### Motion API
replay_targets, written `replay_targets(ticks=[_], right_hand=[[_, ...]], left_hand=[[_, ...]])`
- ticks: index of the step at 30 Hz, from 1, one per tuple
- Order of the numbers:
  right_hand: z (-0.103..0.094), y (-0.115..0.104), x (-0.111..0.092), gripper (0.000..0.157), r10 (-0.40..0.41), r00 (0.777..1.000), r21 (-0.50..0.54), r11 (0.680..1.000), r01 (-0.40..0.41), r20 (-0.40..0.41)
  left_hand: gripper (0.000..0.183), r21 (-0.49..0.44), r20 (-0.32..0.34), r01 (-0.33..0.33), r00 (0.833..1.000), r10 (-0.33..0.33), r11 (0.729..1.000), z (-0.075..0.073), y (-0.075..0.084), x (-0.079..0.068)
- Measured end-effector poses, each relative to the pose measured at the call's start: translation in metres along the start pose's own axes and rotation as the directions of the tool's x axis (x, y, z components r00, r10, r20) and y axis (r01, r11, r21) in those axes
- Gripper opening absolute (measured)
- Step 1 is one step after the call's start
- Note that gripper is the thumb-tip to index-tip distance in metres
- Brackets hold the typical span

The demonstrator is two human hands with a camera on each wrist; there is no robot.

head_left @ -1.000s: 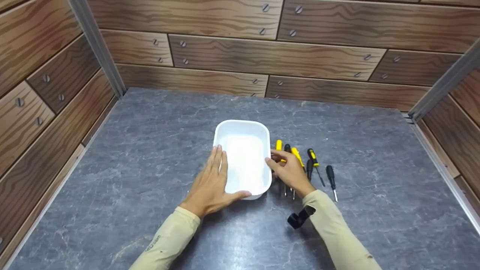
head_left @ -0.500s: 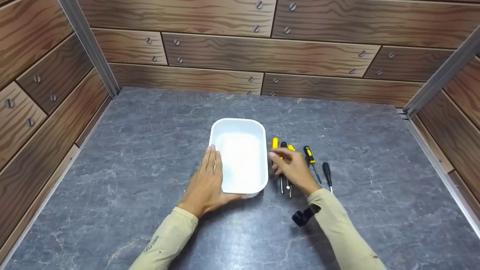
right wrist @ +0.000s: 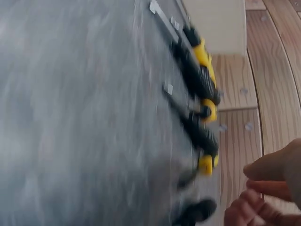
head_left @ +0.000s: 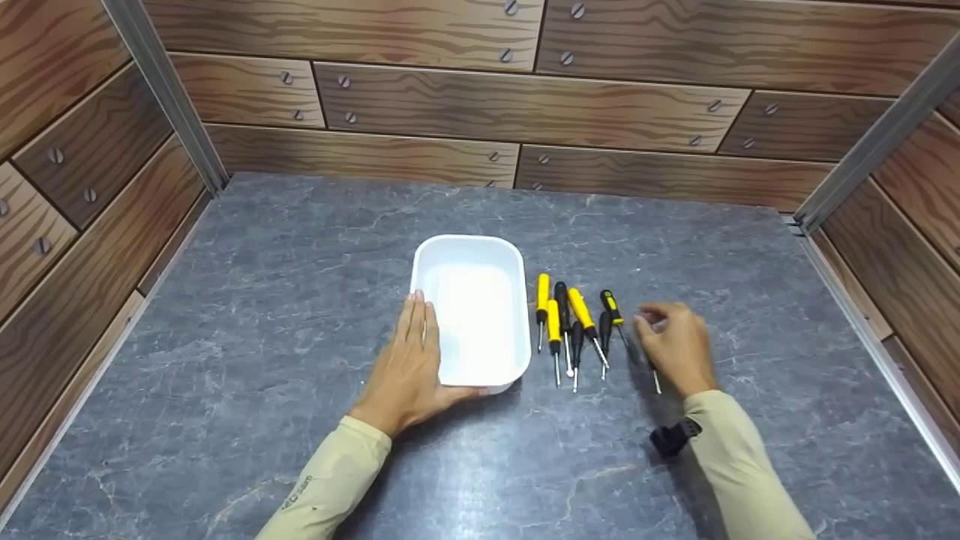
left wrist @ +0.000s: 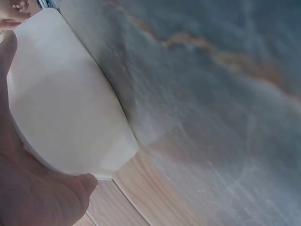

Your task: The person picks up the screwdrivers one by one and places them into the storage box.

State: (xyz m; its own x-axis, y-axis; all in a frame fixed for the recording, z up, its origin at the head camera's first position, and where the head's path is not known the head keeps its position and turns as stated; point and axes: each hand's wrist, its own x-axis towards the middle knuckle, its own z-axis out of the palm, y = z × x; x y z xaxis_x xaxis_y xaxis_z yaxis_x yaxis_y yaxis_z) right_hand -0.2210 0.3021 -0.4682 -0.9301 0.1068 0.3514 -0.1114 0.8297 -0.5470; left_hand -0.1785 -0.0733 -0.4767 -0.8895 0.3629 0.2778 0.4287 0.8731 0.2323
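Along the left wall of a white plastic bin (head_left: 517, 300) lies my left hand (head_left: 409, 367), fingers straight at its rim and thumb across the front side. The left wrist view shows that hand against the bin's outer wall (left wrist: 66, 103). My right hand (head_left: 679, 349) hovers over the rightmost black screwdriver (head_left: 657, 381), covering its handle in the head view. Its fingers bend loosely with nothing between them. In the right wrist view its fingers (right wrist: 268, 172) stand apart from a blurred black handle (right wrist: 202, 210). Several yellow and black screwdrivers (head_left: 577, 307) lie between bin and right hand.
A grey marbled tabletop (head_left: 315, 247) runs back to wood-patterned walls (head_left: 420, 105). Metal posts (head_left: 172, 97) stand at the corners. The closest tool to the right hand's left is a black-and-yellow screwdriver (head_left: 611, 306).
My right hand has moved right, from the bin's right side across the screwdrivers to the rightmost one, uncovering the others. The left hand stays at the bin. The head view has shifted slightly.
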Motion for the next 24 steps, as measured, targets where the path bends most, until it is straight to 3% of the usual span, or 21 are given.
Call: replay_targets(ticks=[10,19,24], right_hand=[[-0.016,0.016,-0.004,0.043,0.114,0.971,-0.066,0.993,-0.102,0.210],[-0.014,0.015,-0.007,0.041,0.146,0.957,-0.073,0.989,-0.132,0.252],[-0.016,0.017,-0.007,0.041,0.205,0.932,-0.017,0.978,-0.209,0.300]], left_hand=[[0.133,-0.013,0.021,0.014,1.000,-0.014,1.000,-0.002,0.001,0.000],[0.133,-0.014,0.016,0.014,1.000,-0.014,1.000,-0.004,0.001,-0.001],[0.133,-0.011,0.010,0.000,1.000,0.000,1.000,-0.002,0.002,0.000]])
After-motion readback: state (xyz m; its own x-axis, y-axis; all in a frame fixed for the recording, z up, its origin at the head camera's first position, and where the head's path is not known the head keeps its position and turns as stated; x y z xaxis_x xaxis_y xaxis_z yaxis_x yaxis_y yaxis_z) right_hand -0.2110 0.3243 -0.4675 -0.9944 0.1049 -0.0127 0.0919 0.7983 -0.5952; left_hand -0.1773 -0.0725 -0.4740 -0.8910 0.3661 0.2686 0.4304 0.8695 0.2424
